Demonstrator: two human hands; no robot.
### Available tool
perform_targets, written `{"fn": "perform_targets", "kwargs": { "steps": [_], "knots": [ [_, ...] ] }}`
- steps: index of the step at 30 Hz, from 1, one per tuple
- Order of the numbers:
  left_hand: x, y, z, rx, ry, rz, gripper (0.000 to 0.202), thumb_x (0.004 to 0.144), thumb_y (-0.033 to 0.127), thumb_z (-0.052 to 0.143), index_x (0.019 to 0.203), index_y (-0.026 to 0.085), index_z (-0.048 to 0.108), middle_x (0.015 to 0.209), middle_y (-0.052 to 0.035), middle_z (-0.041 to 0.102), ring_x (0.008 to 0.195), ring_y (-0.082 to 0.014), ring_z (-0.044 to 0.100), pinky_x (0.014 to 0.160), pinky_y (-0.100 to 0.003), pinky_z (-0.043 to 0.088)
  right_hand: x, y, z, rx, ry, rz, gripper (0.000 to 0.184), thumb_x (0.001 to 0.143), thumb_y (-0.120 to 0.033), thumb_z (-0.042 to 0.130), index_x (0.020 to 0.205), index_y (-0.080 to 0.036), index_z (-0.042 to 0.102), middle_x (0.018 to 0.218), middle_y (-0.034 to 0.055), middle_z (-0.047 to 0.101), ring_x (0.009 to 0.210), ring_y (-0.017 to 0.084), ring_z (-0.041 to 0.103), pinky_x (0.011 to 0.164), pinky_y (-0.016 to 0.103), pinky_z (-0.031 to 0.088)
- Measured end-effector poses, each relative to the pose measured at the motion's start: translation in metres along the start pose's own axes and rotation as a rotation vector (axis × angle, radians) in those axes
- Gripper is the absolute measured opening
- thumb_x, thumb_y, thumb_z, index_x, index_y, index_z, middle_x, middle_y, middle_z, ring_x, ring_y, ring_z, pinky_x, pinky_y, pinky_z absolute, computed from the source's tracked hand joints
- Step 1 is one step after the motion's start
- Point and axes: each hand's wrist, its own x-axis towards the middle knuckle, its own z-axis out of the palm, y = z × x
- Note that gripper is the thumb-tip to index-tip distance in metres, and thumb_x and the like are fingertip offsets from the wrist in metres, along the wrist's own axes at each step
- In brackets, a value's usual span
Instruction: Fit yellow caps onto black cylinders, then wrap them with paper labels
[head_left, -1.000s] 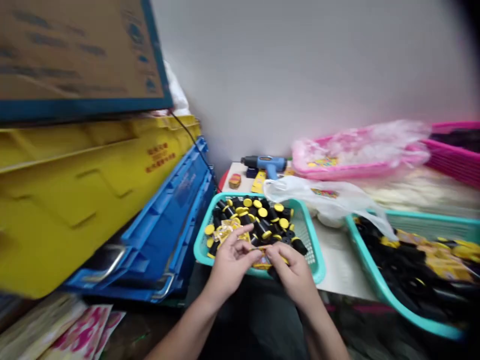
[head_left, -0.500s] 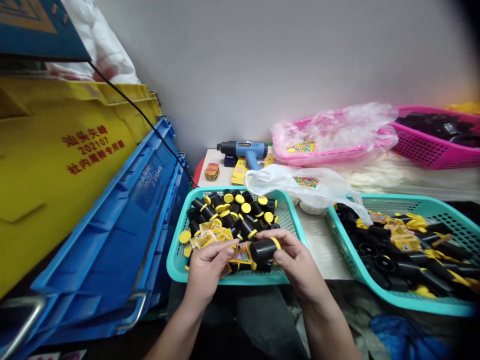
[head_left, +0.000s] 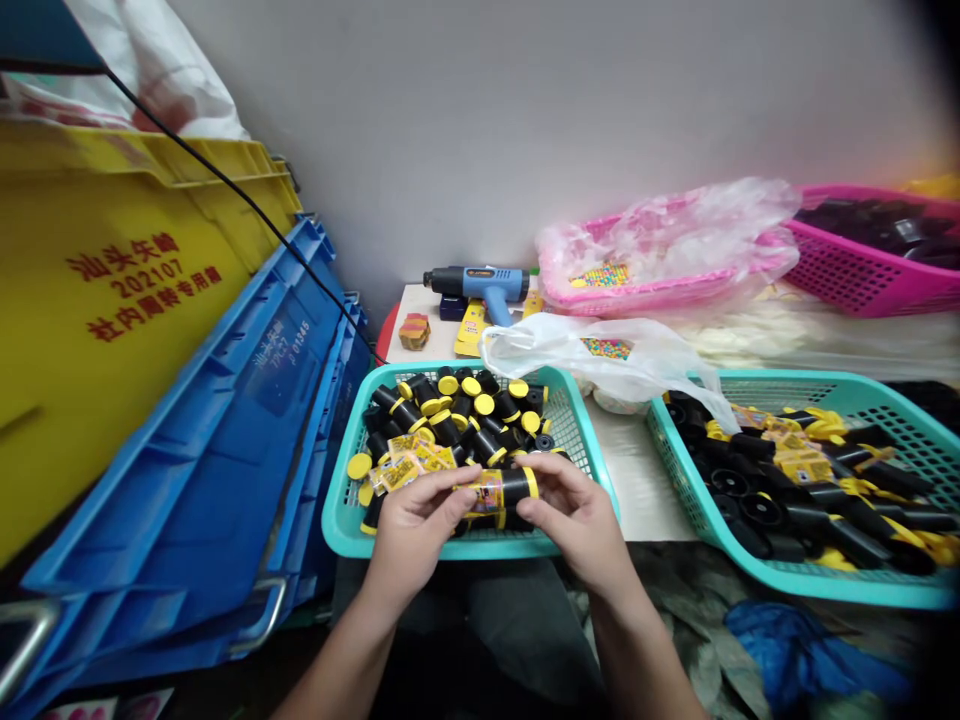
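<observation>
Both my hands hold one black tube with a yellow cap (head_left: 504, 489) over the near edge of a teal basket (head_left: 341, 530). My left hand (head_left: 411, 530) pinches its left end, where a yellow printed label wraps the tube. My right hand (head_left: 581, 520) grips the capped right end. Several more black tubes with yellow caps (head_left: 457, 412) and loose yellow labels (head_left: 409, 468) lie in the basket behind my hands.
A second teal basket (head_left: 825, 585) of black tubes and labels stands at right. Behind are a clear plastic bag (head_left: 600, 362), a blue heat gun (head_left: 480, 285), pink baskets (head_left: 870, 275), one plastic-covered. Stacked blue (head_left: 187, 480) and yellow crates (head_left: 90, 310) crowd the left.
The view swung right and down, so the crates slid left. My hands drew together on the tube, and the label now lies around it.
</observation>
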Motion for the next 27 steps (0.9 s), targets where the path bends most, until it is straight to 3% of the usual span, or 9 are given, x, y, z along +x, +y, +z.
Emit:
{"fn": "perform_targets", "kwargs": {
  "steps": [3,6,10,13,19,23,25,27],
  "knots": [
    [-0.001,0.004,0.002,-0.081,-0.056,-0.031,0.026,0.061,0.023,0.082,0.086,0.020,0.077,0.086,-0.0052,0.077,0.078,-0.0194,0.071,0.068,-0.024,0.058,-0.003,0.004,0.004,0.040,-0.052,-0.014,0.035,0.069,-0.029,0.081,0.102,-0.030,0.071,0.105,0.0035,0.062,0.096,0.019,0.060,0.086,0.030,0.049],
    [-0.002,0.004,0.004,-0.113,-0.096,-0.043,0.024,0.058,0.015,0.082,0.081,0.020,0.077,0.084,-0.0042,0.077,0.080,-0.0175,0.071,0.070,-0.021,0.056,-0.005,0.007,0.008,0.137,-0.083,-0.005,0.027,0.077,-0.043,0.073,0.099,-0.028,0.072,0.114,0.0061,0.060,0.107,0.022,0.057,0.091,0.034,0.047],
    [-0.004,0.006,0.008,-0.163,-0.131,-0.041,0.025,0.058,0.011,0.081,0.081,0.020,0.075,0.087,-0.0029,0.077,0.086,-0.0171,0.071,0.074,-0.021,0.056,-0.006,0.012,0.020,0.398,-0.167,0.278,0.040,0.084,-0.052,0.061,0.115,-0.027,0.065,0.114,0.0077,0.062,0.097,0.021,0.060,0.082,0.033,0.049],
    [-0.007,0.008,0.008,-0.129,-0.106,-0.018,0.025,0.058,0.009,0.080,0.079,0.021,0.074,0.085,-0.0012,0.077,0.084,-0.0161,0.071,0.076,-0.022,0.056,-0.006,0.018,0.028,0.482,-0.178,0.297,0.040,0.082,-0.052,0.064,0.112,-0.025,0.066,0.098,0.0042,0.065,0.087,0.017,0.061,0.079,0.028,0.048],
    [-0.012,0.003,0.008,-0.032,-0.131,0.091,0.021,0.063,0.014,0.079,0.082,0.021,0.073,0.087,-0.0028,0.077,0.083,-0.0188,0.072,0.075,-0.026,0.057,-0.012,0.013,0.022,0.140,-0.106,0.109,0.032,0.086,-0.048,0.061,0.108,-0.026,0.066,0.103,0.0035,0.065,0.097,0.019,0.061,0.085,0.030,0.048],
    [-0.006,0.000,0.010,0.257,-0.102,0.397,0.018,0.072,0.024,0.076,0.090,0.025,0.074,0.100,-0.0058,0.072,0.096,-0.0219,0.066,0.089,-0.036,0.052,-0.016,-0.004,0.011,-0.037,-0.037,0.028,0.033,0.087,-0.046,0.059,0.112,-0.025,0.063,0.104,0.0057,0.066,0.095,0.020,0.063,0.081,0.032,0.051],
    [0.000,0.000,0.008,0.413,-0.072,0.535,0.034,0.072,0.031,0.078,0.105,0.028,0.071,0.116,-0.0077,0.065,0.107,-0.0244,0.060,0.094,-0.040,0.048,-0.012,-0.013,-0.001,-0.191,0.016,-0.026,0.032,0.084,-0.043,0.063,0.110,-0.024,0.063,0.099,0.0059,0.067,0.086,0.019,0.064,0.075,0.032,0.052],
    [0.006,0.000,0.001,0.505,-0.065,0.570,0.051,0.074,0.034,0.076,0.123,0.029,0.061,0.126,-0.0087,0.058,0.114,-0.0252,0.055,0.097,-0.041,0.047,-0.003,-0.020,-0.016,-0.478,0.114,-0.112,0.031,0.083,-0.038,0.064,0.110,-0.023,0.063,0.097,0.0068,0.067,0.082,0.020,0.062,0.076,0.035,0.051]
  ]
}}
